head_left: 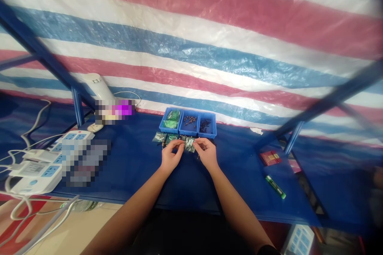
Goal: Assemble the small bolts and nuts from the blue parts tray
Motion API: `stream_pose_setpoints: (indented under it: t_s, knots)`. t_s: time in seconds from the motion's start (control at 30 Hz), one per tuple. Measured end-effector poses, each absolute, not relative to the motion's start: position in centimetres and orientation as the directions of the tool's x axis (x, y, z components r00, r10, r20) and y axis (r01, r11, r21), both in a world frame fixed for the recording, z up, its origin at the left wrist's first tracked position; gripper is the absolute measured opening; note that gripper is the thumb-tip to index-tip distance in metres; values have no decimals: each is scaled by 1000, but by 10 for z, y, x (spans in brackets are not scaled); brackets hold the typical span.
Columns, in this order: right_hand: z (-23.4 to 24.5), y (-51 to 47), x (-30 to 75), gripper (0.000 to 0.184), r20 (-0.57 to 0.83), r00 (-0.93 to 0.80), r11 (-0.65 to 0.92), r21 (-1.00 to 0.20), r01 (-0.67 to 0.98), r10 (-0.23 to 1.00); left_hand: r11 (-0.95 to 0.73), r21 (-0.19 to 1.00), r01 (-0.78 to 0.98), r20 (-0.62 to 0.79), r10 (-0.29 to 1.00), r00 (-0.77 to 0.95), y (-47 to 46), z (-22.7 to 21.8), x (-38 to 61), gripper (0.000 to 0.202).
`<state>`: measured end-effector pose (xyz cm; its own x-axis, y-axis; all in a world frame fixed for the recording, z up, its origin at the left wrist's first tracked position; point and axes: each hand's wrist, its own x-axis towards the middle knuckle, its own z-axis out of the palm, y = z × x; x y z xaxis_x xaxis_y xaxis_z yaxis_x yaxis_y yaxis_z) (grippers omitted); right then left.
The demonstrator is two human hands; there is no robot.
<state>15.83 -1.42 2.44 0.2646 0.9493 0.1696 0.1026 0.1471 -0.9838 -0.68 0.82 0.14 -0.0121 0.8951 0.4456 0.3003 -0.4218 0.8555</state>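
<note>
While no writing on it can be read, a small clear packet sits pinched between the fingertips of the left hand and right hand, just before three blue bins on the blue table.

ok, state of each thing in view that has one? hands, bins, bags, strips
left hand: fingers pinched on a small clear bag
right hand: fingers pinched on the same bag
small clear bag: held between both hands, just above the table
blue bins: three side by side, open, each with small parts
power strips: cables plugged in
green lighter: lying flat
</note>
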Motion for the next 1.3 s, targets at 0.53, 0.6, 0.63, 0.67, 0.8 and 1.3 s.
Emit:
stream_pose_setpoints:
  t_s: [0.53,0.6,0.63,0.67,0.8,1.3]
  knots:
    - [23,-14,159,22,166,272,129,-980,148,948,-423,832,359,444,896,27,10,1,-8,19]
    - [25,-14,160,21,197,265,157,-974,164,944,-459,800,387,481,876,46,9,5,-9,17]
    - [26,-14,160,20,216,266,174,-969,173,939,-477,783,399,499,865,55,9,7,-9,16]
    - [27,-14,160,20,233,268,188,-965,182,935,-490,769,410,513,856,62,9,8,-9,16]
    - [28,-15,160,20,234,285,181,-963,197,929,-478,754,451,519,854,39,8,8,-10,18]
    - [27,-15,159,22,103,256,102,-995,19,961,-479,808,344,461,877,140,7,2,-15,27]
